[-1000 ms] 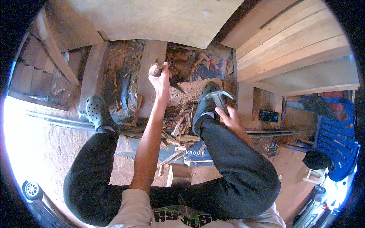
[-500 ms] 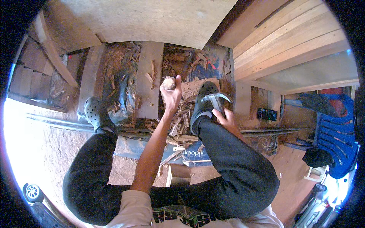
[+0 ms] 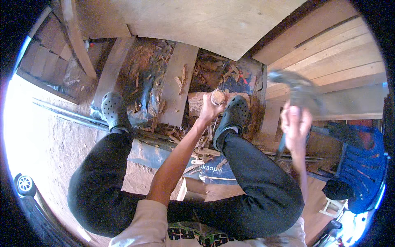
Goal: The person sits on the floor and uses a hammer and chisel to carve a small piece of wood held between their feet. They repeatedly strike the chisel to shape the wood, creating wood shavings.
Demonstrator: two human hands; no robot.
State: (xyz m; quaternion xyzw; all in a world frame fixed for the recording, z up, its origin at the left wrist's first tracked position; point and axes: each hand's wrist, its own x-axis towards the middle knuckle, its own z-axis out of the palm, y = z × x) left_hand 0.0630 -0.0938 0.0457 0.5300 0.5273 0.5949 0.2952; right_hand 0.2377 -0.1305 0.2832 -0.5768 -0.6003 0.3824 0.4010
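My left hand (image 3: 210, 110) is closed around a wooden-handled tool (image 3: 218, 97), its frayed round top facing me, over a splintered, pitted wood piece (image 3: 197, 101) beside my right shoe (image 3: 235, 114). The tool's lower end is hidden. My right hand (image 3: 294, 123) is closed on a claw hammer (image 3: 298, 88), raised at the right and blurred by motion. Wood splinters (image 3: 179, 136) lie heaped between my feet.
A vertical board (image 3: 177, 82) stands among debris, below a pale plywood sheet (image 3: 201, 20). Planks (image 3: 321, 49) are stacked at upper right, a blue plastic chair (image 3: 362, 164) stands at right, and my left shoe (image 3: 115, 111) rests against the structure.
My right hand has lifted the hammer up and to the right from beside my shoe. My left hand has moved rightward and downward with its tool, and the view has shifted slightly.
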